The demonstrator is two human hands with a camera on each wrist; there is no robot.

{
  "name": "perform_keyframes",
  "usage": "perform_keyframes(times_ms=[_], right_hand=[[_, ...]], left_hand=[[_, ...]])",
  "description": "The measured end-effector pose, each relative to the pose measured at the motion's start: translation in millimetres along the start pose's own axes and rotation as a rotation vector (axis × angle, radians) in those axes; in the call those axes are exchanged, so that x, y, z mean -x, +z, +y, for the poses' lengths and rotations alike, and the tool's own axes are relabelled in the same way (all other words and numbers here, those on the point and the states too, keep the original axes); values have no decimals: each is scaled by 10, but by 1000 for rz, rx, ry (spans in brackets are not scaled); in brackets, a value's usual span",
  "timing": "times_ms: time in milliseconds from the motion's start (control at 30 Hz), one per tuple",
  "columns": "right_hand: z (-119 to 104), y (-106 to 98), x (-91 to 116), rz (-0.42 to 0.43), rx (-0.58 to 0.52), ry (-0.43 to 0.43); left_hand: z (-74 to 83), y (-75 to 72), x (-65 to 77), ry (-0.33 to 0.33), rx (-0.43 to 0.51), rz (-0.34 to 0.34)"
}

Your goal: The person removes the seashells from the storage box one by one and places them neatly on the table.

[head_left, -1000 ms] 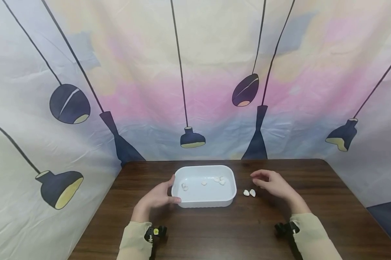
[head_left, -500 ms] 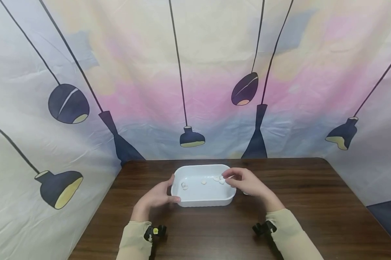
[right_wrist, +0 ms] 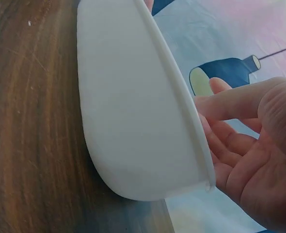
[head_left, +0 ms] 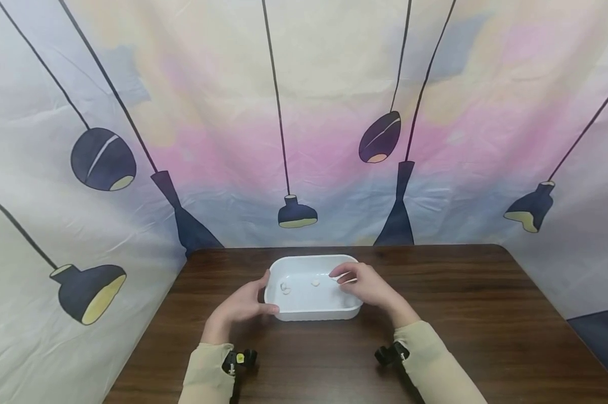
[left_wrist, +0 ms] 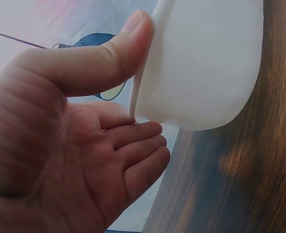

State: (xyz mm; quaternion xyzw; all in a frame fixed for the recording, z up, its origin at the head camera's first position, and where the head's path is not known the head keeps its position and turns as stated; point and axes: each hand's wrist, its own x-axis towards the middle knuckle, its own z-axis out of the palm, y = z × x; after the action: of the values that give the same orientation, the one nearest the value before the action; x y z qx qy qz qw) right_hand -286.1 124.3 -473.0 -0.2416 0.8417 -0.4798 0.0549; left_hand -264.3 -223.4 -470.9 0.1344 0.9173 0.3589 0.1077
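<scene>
In the head view, a white rectangular dish stands on the table with small whitish pieces in it, perhaps garlic cloves. My left hand holds the dish's left end, thumb at the near corner and forefinger at the far one. The left wrist view shows that thumb against the rim. My right hand reaches over the right end, fingers bent loosely, with a gap between thumb and forefinger; nothing shows between them. It covers the right-hand pieces. One piece lies mid-dish, and a small cluster lies at the left.
The dark wooden table runs back to a hanging cloth printed with lamps. The table's far edge lies just behind the dish. A black camera mount sits on each wrist.
My right hand has moved left from beside two whitish pieces on the table to over the dish's right end. It now hides those two. My left hand has stayed on the dish.
</scene>
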Motion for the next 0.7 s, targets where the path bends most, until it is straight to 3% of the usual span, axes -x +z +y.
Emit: perform_keyframes(times_ms=[700], right_hand=[[-46, 163, -20, 31, 23, 26]], left_hand=[[-7, 4, 17, -2, -2, -13]])
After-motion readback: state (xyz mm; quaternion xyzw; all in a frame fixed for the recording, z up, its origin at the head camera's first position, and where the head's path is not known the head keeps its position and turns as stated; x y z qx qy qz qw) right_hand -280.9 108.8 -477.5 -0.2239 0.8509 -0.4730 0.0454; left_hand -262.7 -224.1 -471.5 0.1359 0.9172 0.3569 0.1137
